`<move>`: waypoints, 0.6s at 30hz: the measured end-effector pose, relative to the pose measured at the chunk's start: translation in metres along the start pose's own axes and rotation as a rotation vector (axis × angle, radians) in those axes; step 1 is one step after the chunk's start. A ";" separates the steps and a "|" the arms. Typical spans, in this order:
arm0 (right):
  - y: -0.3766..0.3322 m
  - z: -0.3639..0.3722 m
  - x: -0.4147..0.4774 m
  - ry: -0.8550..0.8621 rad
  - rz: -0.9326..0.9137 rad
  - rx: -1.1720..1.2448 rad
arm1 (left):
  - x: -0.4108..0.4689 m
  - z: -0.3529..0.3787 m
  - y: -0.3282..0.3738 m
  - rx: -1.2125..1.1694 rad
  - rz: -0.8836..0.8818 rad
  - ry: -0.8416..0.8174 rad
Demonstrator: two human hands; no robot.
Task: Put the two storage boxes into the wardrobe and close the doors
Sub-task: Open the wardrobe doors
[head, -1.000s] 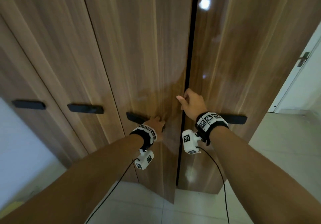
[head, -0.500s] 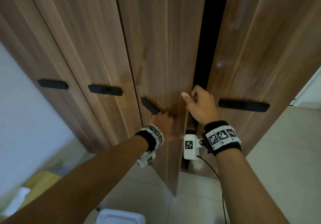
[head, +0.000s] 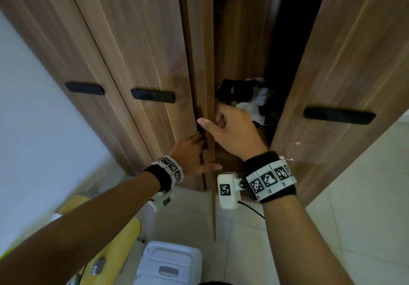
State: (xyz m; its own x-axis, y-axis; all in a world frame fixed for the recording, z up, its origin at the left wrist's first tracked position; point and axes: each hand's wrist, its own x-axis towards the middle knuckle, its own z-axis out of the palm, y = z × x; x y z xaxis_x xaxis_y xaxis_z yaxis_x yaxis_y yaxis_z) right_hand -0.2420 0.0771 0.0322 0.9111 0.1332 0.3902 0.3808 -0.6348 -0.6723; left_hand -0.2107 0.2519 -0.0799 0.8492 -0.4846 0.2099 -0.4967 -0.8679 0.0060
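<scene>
the wardrobe is being opened: the left hand (head: pixel 190 156) grips the edge-on left door (head: pixel 202 85) and the right hand (head: pixel 232 134) curls round its free edge, with the right door (head: pixel 345 63) already ajar. next, i'd judge, swing both wide and lift the white storage box (head: pixel 170 262) from the floor below; crumpled clothes (head: pixel 245 96) inside may crowd the space, and a yellow thing (head: pixel 115 240) beside the box may be the second one.

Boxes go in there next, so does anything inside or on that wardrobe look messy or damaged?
Yes. A loose heap of black and white clothing lies crumpled on the shelf behind the right hand, where a box might go. The right door shows small pale chips near its inner edge.
</scene>
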 end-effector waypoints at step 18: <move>-0.130 0.157 0.033 0.113 0.029 -0.122 | -0.081 -0.026 -0.134 -0.318 -0.502 -0.375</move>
State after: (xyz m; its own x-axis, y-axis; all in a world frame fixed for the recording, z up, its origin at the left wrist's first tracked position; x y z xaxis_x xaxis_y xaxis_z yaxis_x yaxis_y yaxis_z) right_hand -0.2371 0.2835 0.0339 0.8951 0.0315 0.4447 0.3263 -0.7261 -0.6053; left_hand -0.2177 0.4105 -0.0725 0.9658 -0.0883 -0.2439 -0.0082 -0.9501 0.3119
